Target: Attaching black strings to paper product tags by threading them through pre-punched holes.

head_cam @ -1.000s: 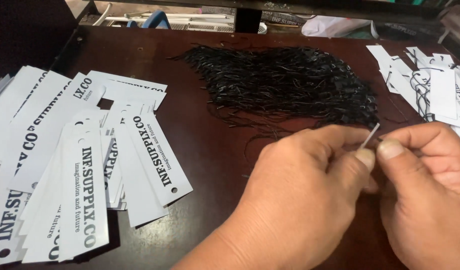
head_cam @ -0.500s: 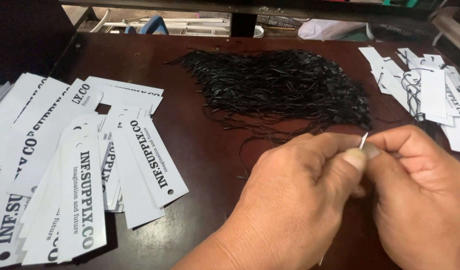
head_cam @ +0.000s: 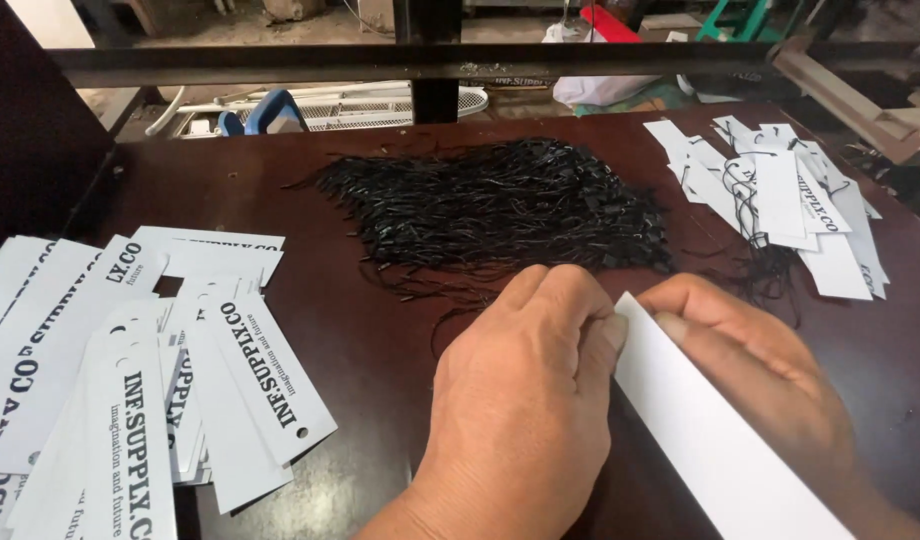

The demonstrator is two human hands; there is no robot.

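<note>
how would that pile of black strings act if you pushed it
The strings look thin and limp, so they would probably bunch and drag rather than slide as one. Loose ends trail onto the table, so some would likely snag or stay behind.

Left hand (head_cam: 520,400) and right hand (head_cam: 750,370) pinch together, fingertips meeting

White paper tag (head_cam: 720,440): long, narrow, blank side up, running diagonally from the fingertips toward the lower right. Upper end pinched between left hand (head_cam: 525,400) and right hand (head_cam: 755,365), above the dark worktop (head_cam: 380,330). Lower end leaves view.
</note>
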